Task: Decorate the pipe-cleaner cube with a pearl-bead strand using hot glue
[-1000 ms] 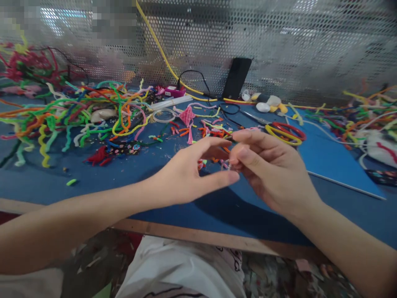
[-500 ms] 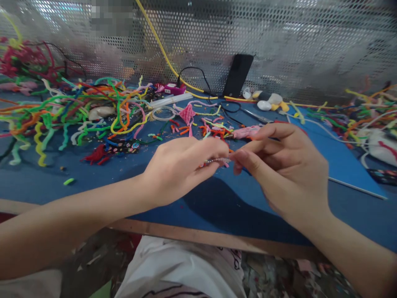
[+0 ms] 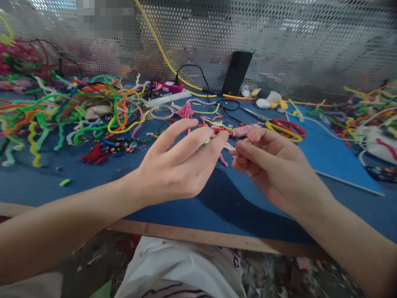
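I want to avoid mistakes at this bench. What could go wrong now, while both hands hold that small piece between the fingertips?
1. The small pale piece is pinched only at the fingertips of the left hand and right hand; it could slip and get lost among the cut scraps underneath.
2. The scissors lie just behind the right hand; a sudden forward move might hit them.
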Demonstrator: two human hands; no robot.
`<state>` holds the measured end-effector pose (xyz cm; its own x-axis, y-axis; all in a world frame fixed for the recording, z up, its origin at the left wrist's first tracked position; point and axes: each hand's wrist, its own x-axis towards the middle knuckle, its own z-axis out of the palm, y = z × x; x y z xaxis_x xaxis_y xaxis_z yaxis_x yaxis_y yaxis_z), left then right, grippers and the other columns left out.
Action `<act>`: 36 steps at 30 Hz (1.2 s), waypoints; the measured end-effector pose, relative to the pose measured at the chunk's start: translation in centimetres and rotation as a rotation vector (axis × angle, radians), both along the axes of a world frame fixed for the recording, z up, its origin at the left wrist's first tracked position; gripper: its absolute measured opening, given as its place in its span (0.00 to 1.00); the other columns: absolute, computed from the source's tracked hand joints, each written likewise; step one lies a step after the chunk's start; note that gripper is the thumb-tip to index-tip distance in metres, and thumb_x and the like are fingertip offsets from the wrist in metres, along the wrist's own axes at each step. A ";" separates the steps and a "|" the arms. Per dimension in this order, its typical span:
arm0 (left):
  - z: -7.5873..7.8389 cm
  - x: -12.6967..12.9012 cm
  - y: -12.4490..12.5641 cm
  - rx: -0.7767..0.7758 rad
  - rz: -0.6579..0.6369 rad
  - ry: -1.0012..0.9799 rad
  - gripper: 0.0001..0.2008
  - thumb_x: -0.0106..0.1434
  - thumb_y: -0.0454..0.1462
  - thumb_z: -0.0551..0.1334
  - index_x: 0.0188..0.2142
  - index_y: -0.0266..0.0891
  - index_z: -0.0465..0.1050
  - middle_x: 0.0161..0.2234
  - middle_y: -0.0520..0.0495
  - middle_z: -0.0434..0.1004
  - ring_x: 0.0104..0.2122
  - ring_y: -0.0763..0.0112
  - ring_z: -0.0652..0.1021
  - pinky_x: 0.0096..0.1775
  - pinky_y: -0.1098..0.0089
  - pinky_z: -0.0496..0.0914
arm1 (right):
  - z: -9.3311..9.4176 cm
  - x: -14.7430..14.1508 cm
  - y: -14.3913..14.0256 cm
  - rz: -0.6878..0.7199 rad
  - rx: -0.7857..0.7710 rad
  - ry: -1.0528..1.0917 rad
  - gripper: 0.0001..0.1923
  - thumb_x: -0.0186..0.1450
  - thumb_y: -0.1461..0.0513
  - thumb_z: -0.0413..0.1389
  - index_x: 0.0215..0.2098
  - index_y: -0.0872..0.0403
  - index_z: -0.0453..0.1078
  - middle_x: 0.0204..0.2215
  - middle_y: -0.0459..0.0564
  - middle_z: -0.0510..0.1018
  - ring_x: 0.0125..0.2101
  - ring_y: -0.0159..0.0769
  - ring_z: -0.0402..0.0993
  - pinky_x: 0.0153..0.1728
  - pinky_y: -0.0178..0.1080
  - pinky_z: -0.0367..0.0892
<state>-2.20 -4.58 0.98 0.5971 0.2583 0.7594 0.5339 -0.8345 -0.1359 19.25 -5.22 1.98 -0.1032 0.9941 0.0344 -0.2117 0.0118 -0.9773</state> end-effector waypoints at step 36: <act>-1.3 2.0 -0.6 -0.886 -0.167 -0.634 0.02 0.60 0.34 0.71 0.32 0.41 0.85 0.34 0.49 0.87 0.38 0.69 0.84 0.44 0.71 0.77 | 0.5 -0.2 -1.4 -0.079 0.233 -0.452 0.18 0.60 0.61 0.67 0.35 0.48 0.60 0.27 0.41 0.80 0.24 0.31 0.76 0.28 0.36 0.72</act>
<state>-0.24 -5.21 -0.36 0.2423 0.8151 0.5262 0.1664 -0.5693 0.8051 19.09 -6.65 2.47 -0.0838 0.9707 0.2250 0.2414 0.2389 -0.9406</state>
